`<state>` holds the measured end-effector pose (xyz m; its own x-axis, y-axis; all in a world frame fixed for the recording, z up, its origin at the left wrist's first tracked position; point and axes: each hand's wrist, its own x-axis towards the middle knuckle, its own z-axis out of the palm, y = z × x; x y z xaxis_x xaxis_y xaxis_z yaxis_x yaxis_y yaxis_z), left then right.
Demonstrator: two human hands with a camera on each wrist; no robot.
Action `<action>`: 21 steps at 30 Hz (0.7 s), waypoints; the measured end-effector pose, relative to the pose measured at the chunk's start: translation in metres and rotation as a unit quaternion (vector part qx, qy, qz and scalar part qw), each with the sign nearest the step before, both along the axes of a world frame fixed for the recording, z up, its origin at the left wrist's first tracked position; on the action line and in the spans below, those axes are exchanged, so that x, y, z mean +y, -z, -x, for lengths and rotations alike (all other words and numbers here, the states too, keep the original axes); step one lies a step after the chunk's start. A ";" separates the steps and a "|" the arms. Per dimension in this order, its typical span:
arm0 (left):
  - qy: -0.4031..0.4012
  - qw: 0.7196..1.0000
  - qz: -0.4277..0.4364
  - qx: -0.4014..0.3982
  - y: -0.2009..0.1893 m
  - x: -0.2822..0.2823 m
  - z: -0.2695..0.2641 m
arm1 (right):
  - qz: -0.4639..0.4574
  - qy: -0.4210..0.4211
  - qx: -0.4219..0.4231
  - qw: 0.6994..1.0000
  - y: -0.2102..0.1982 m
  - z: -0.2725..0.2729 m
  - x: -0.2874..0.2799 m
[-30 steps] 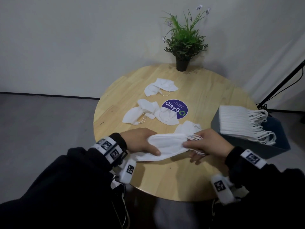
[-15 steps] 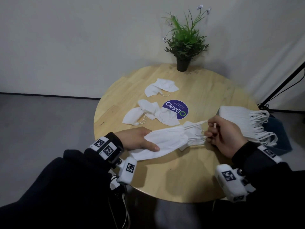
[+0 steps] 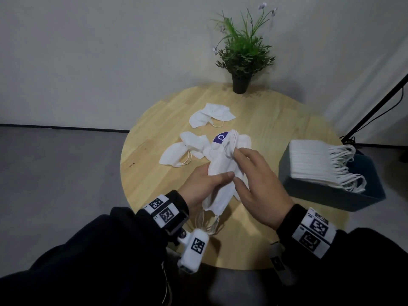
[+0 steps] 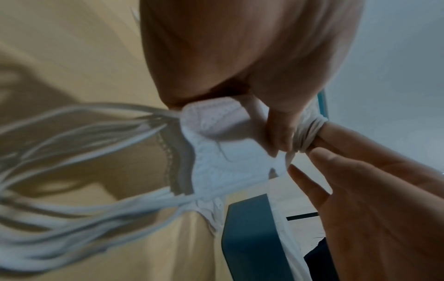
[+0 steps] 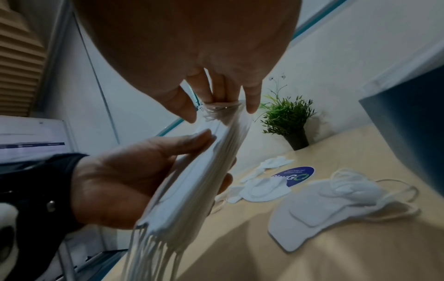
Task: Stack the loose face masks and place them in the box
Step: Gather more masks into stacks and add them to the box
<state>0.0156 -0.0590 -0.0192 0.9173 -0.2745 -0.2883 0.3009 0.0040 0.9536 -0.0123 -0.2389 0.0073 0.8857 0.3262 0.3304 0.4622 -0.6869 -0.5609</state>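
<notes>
Both hands [image 3: 231,182] grip mask stack [image 3: 223,168].

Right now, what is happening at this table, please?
A person is gathering white face masks. The left hand grips a bundle of masks above the round wooden table, and the right hand pinches its far end. More loose masks lie on the table. A blue box at the right edge already holds a row of masks.
</notes>
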 end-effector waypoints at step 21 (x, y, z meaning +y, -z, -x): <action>0.034 0.995 0.048 -0.078 -0.030 0.016 -0.012 | -0.529 0.101 0.167 0.826 -0.040 -0.018 -0.007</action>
